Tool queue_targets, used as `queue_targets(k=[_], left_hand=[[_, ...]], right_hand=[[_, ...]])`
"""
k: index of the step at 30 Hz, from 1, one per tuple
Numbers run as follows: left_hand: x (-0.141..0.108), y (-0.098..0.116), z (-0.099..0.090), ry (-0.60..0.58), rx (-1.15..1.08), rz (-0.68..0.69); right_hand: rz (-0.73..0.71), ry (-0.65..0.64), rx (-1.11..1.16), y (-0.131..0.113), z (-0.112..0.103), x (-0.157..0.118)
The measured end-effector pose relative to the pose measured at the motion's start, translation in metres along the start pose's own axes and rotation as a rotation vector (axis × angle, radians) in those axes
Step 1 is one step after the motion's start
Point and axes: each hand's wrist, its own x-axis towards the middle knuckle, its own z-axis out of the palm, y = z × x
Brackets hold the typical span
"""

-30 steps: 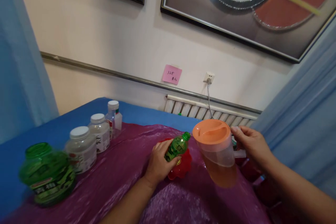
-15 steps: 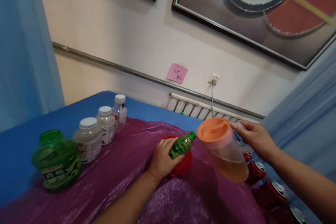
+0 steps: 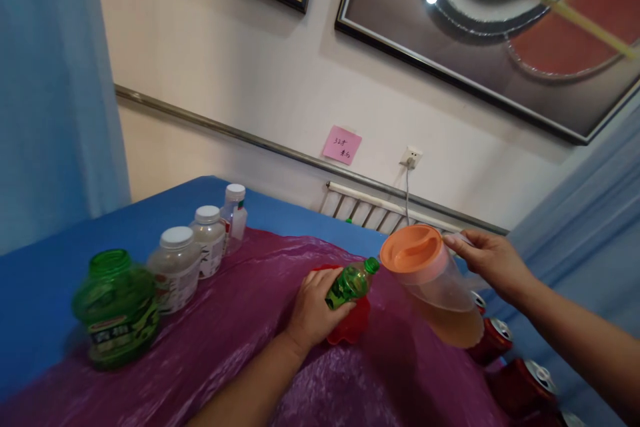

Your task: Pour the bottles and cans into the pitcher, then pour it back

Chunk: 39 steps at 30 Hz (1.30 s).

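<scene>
My left hand (image 3: 313, 307) is wrapped round a small green plastic bottle (image 3: 350, 285), which leans to the right with its open mouth towards the pitcher. Beneath the bottle lies a red scalloped dish (image 3: 353, 321), partly covered by my hand. With my right hand (image 3: 493, 260) I grip the handle of a clear pitcher (image 3: 440, 290) that has an orange lid (image 3: 414, 248) and amber liquid inside. The pitcher is tilted, its lid end close to the bottle's mouth. No stream of liquid shows between them.
A green jar (image 3: 117, 310), white-capped jars (image 3: 175, 273) and a clear bottle (image 3: 235, 220) form a row at left. Several red cans (image 3: 523, 383) stand at right. Purple plastic sheeting (image 3: 225, 327) covers part of the blue tabletop (image 3: 35, 293). A radiator (image 3: 370, 203) is behind.
The view has shifted slightly, so everything sits a little further right and lower. Both hands keep their holds, and the pitcher's lid end remains close to the bottle's mouth.
</scene>
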Motion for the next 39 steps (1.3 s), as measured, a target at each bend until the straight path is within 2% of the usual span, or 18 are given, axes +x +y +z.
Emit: queue_targets(k=[9, 20, 32, 39], left_hand=[[-0.002, 0.000, 0.001, -0.004, 0.024, -0.023], [-0.003, 0.003, -0.001, 0.001, 0.026, -0.037], [-0.002, 0.000, 0.001, 0.034, 0.032, -0.026], [-0.004, 0.004, 0.000, 0.012, 0.019, -0.022]], right_hand=[[-0.010, -0.008, -0.009, -0.011, -0.003, 0.000], [-0.015, 0.013, 0.025, -0.007, -0.005, -0.005], [-0.031, -0.005, 0.015, -0.014, -0.005, -0.008], [-0.060, -0.009, 0.025, -0.012, -0.002, -0.007]])
